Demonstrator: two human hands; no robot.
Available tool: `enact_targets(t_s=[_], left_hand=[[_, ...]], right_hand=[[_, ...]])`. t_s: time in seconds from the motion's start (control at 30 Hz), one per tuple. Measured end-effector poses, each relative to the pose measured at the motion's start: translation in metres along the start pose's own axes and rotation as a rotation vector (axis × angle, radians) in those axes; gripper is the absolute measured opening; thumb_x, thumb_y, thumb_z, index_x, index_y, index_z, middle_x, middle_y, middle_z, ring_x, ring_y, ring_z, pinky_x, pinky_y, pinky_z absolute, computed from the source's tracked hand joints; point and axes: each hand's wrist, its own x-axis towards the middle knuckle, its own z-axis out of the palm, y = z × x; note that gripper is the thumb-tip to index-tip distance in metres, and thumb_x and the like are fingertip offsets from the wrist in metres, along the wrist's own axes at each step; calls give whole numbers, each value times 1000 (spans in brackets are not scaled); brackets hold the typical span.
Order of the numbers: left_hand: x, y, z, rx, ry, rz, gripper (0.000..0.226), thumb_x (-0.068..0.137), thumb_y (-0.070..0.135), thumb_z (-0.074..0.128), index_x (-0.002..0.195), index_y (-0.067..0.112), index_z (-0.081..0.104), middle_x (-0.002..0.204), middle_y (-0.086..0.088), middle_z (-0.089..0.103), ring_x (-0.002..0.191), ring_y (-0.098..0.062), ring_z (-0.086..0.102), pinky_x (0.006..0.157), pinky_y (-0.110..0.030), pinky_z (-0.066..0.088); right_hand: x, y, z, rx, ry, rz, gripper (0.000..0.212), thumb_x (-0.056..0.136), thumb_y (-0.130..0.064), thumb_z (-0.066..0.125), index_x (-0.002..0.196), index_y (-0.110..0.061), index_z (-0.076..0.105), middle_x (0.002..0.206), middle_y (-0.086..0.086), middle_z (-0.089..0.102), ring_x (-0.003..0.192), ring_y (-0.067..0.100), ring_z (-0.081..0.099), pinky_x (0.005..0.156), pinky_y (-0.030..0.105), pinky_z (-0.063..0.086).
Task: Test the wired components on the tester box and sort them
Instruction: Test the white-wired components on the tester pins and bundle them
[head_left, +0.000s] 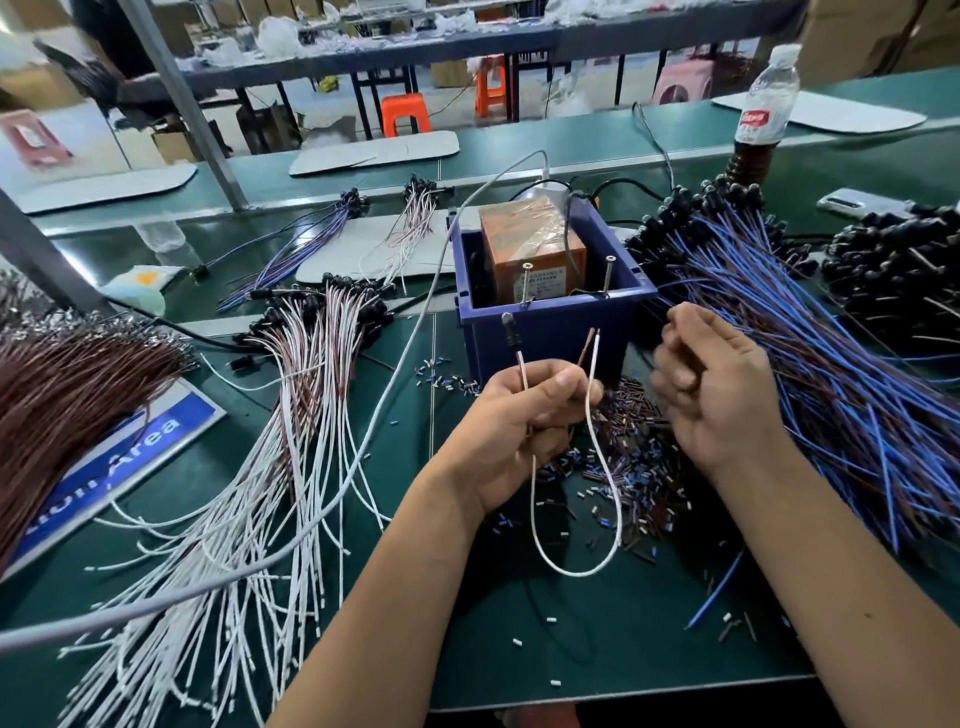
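My left hand (519, 415) pinches white-and-brown wired component (571, 519) at centre frame: black head and stripped ends point up, cable loop hangs below fist. My right hand (722, 384), just right of it, fingers curled, blurred, nothing visibly held. Blue tester box (550, 306) with orange unit (530, 249) sits just above both hands, two screws standing at near rim. White-wired pile (291, 415) fans lower left; blue-wired pile (810, 332) spreads right. Cut insulation bits (639, 467) litter green mat (571, 639) beneath hands.
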Motion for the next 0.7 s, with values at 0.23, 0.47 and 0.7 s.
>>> enact_targets(t_s=[0.23,0.47,0.7], left_hand=[[3,-3,2,150,217,170,24,104,10,57,85,10,72,80,-3,69,52,-2,52,44,-12,39],[5,-5,6,436,375,475,10,100,5,63,90,7,67,77,-9,65,61,-9,59,61,-21,50],[12,-6,2,605,806,702,4,97,8,71,99,5,70,76,-7,72,74,-16,71,79,-25,55]], right_hand=[[-14,9,10,-403,-347,201,50,87,-64,66,78,-15,74,65,7,64,39,11,48,34,19,35],[-21,11,13,-533,-368,18,31,94,-42,64,80,-17,77,62,8,66,37,12,45,35,18,30],[-15,12,11,-466,-139,-124,40,107,-26,55,74,-17,76,53,2,54,40,10,39,37,17,29]])
